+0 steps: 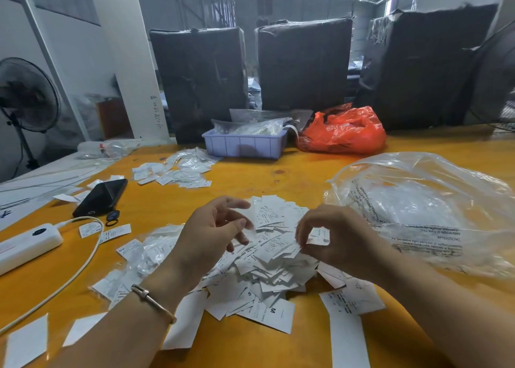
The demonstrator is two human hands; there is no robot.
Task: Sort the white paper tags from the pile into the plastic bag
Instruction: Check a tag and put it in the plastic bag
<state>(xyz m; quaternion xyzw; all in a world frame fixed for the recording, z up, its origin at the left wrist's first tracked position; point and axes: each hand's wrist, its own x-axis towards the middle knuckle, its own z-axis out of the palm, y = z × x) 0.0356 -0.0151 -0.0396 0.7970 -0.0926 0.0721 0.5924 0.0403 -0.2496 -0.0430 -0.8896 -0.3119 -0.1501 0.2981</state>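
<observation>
A heap of white paper tags (274, 259) printed with size letters lies on the orange table in front of me. My right hand (334, 239) hovers over its right side and pinches a tag between thumb and fingertips. My left hand (211, 234) is above the pile's left side, fingers loosely spread, with nothing clearly held. A large clear plastic bag (429, 208) with black printed text lies crumpled to the right of the pile, close to my right hand.
A smaller batch of tags (178, 172) lies farther back. A black phone (101, 196), a white power bank (26, 246) with cable, a purple tray (245, 143), a red bag (344, 130) and black wrapped bales (303, 66) surround the work area.
</observation>
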